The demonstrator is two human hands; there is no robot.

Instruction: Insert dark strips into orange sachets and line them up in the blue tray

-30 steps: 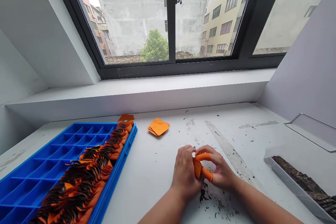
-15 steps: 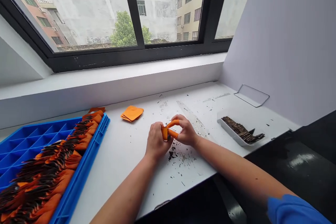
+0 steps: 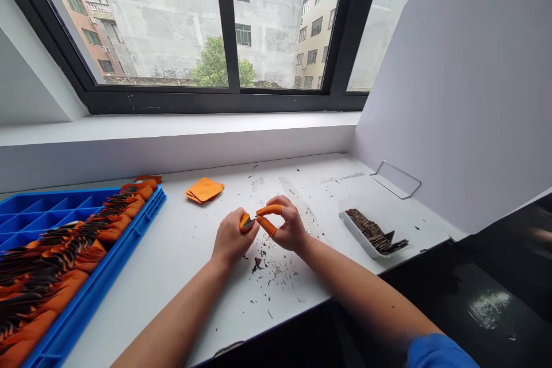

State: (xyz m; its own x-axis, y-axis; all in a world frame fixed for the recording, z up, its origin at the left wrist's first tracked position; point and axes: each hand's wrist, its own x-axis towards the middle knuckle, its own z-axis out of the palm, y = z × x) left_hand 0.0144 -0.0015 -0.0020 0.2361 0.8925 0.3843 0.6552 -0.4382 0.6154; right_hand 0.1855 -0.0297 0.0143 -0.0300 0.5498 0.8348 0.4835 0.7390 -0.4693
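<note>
My left hand (image 3: 228, 237) is closed around a small folded orange piece (image 3: 244, 221) with a dark grey, pointed part along its lower side. Orange covers (image 3: 268, 210) sleeve the thumb and index finger of my right hand (image 3: 292, 229). Those two fingertips meet in a pinch close to the piece's right end; whatever lies between them is too small to make out. Below both hands, dark flakes (image 3: 257, 264) and crumbs are scattered over the white table (image 3: 172, 276). Beyond my left hand lies a short stack of orange squares (image 3: 204, 190).
A blue compartment tray (image 3: 149, 213) at the left holds rows of orange and black folded pieces (image 3: 69, 259). On the right sits a clear plastic box (image 3: 360, 237) of dark brown flaky strips (image 3: 375, 232). Behind it, a wire stand (image 3: 399, 178) rests against a pale panel (image 3: 466, 98).
My view has shifted, so the table contents appear further left. The orange piece has turned in my left hand and shows its dark part; my right fingertips have closed together beside it.
</note>
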